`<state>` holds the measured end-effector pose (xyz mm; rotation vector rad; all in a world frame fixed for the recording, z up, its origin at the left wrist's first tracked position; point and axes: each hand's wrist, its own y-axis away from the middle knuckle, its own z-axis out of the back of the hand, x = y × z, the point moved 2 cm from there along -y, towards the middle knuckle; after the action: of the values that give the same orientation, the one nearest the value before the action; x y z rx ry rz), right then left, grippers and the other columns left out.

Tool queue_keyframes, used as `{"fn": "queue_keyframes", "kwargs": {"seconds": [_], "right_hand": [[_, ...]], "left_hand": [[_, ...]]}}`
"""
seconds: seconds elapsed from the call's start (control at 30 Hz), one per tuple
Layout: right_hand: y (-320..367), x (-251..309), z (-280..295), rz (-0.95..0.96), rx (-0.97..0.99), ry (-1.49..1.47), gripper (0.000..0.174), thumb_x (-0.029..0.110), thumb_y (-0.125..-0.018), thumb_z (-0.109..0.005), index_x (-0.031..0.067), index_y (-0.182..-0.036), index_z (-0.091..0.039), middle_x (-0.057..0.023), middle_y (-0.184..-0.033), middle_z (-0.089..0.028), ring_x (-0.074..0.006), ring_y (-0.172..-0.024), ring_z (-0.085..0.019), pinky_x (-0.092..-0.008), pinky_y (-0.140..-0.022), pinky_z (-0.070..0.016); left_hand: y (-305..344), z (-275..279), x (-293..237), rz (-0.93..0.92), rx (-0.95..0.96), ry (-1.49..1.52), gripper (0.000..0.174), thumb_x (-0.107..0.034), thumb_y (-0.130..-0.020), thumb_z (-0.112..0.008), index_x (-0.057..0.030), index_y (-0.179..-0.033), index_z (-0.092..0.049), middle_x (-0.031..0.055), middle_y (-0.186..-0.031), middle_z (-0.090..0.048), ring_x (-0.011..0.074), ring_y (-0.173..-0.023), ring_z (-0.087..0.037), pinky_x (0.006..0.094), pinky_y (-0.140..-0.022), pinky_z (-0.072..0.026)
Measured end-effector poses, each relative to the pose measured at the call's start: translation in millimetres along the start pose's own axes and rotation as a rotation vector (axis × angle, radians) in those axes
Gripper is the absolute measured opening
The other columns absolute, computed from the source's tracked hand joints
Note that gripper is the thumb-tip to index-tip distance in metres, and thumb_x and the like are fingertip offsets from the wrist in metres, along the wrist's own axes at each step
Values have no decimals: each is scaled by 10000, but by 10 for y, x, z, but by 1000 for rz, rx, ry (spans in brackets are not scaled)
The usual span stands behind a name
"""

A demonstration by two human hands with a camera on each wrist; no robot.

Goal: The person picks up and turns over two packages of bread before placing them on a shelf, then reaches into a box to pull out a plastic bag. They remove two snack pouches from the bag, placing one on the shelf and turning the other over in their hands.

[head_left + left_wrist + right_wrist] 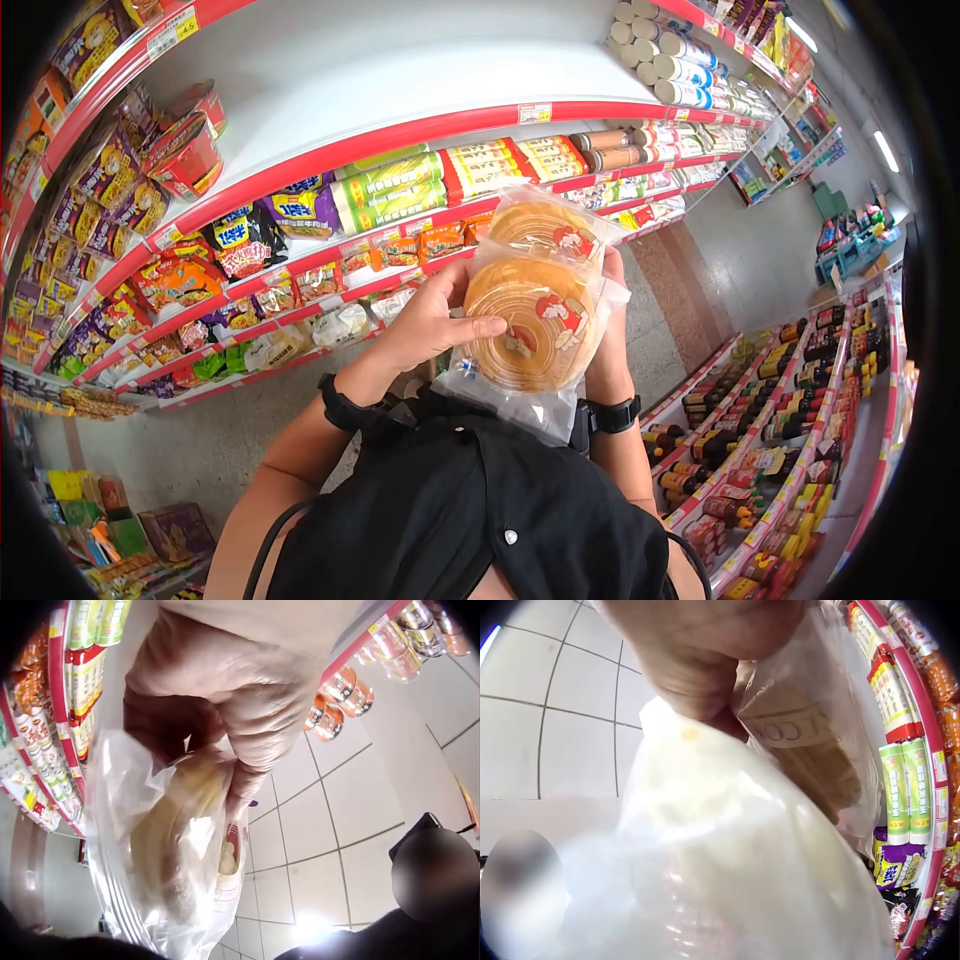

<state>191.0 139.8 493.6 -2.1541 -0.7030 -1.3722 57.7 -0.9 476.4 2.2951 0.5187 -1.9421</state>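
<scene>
Two clear plastic packs of round, flat, golden flatbreads are held in front of the chest, overlapping. The nearer pack [530, 335] and the one behind it [545, 225] both bear a red cartoon print. My left hand [432, 318] grips the packs at their left side, thumb laid across the front and fingers behind. In the left wrist view, the clear bag [176, 847] hangs from that grip. My right hand [613, 268] holds the right edge, mostly hidden by the plastic. The right wrist view shows its fingers [697, 682] pinching the bag at the top.
Ahead runs a red-edged shelf [400, 130] with green noodle packs [390, 195], instant noodle bags [175, 280] and a red noodle cup [185, 155]. White rolls [680, 70] are stacked at upper right. Bottle shelves [780, 400] stand at right, boxes [175, 530] at lower left.
</scene>
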Motion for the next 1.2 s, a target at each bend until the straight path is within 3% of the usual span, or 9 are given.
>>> {"fn": "queue_keyframes", "kwargs": {"seconds": [0.13,0.27,0.33,0.53,0.67,0.77,0.87,1.03,1.2], "right_hand": [[-31,66,96,15,-49,-61,435,37,-806,-636,7,-1162,-388,-136,-1125,-561,-191,-986,-592,-332,-820,-511],[-56,189,251,129,-159,-34,386,1,-834,-583,16,-1177,-407,-117,-1147,-556,-187,-1020,-579,-321,-893,-470],[-61,244,348,155,-179,-25,397,4,-842,-578,13,-1201,-408,-112,-1161,-550,-186,-1025,-577,-321,-908,-459],[-84,408,540,258,-212,36,436,37,-853,-571,5,-1257,-410,-104,-1196,-540,-174,-1079,-543,-307,-944,-417],[-47,469,386,160,-91,-88,464,64,-843,-563,-7,-1274,-406,-112,-1189,-548,-181,-1064,-554,-313,-937,-426],[-29,387,55,0,54,-43,509,81,-797,-604,-12,-1259,-412,-131,-1161,-556,-205,-1045,-565,-345,-920,-446],[-42,149,-240,-156,134,235,463,12,-836,-586,18,-1252,-382,-92,-1134,-563,-138,-1002,-563,-283,-843,-476],[-31,-60,-351,-123,211,143,458,9,-873,-549,13,-1270,-320,-96,-1121,-562,-140,-1004,-560,-284,-829,-477],[-33,-141,-248,-66,178,271,572,56,-829,-623,22,-1296,-294,-129,-1225,-486,-158,-1070,-524,-290,-871,-454]], "left_hand": [[68,75,-68,210,102,146,500,-135,-771,-723,-29,-1203,-495,48,-1105,-577,113,-990,-550,266,-867,-437],[139,269,-8,111,-24,247,506,-78,-789,-673,-27,-1249,-471,65,-1132,-581,129,-1030,-561,278,-889,-449],[159,391,-11,115,-275,426,482,-79,-812,-636,-22,-1255,-456,75,-1153,-576,155,-1050,-564,301,-903,-455],[158,614,68,51,-490,443,421,-120,-857,-593,-26,-1245,-459,74,-1158,-575,154,-1065,-557,302,-893,-462],[96,543,85,94,-410,499,424,-165,-870,-597,-39,-1249,-455,61,-1178,-560,145,-1074,-545,291,-903,-451],[-33,341,38,84,-277,633,484,-309,-921,-519,-59,-1313,-386,82,-1277,-491,172,-1141,-502,351,-957,-419],[-93,170,60,58,-200,818,577,-337,-920,-516,-105,-1388,-269,87,-1331,-420,181,-1175,-465,350,-965,-412],[-63,157,-39,90,-202,498,673,-153,-806,-672,-60,-1346,-281,97,-1263,-447,186,-1199,-432,339,-995,-373],[-24,169,-1,-5,-250,354,693,-115,-783,-663,-59,-1354,-274,94,-1268,-446,177,-1196,-433,328,-981,-375]]}}
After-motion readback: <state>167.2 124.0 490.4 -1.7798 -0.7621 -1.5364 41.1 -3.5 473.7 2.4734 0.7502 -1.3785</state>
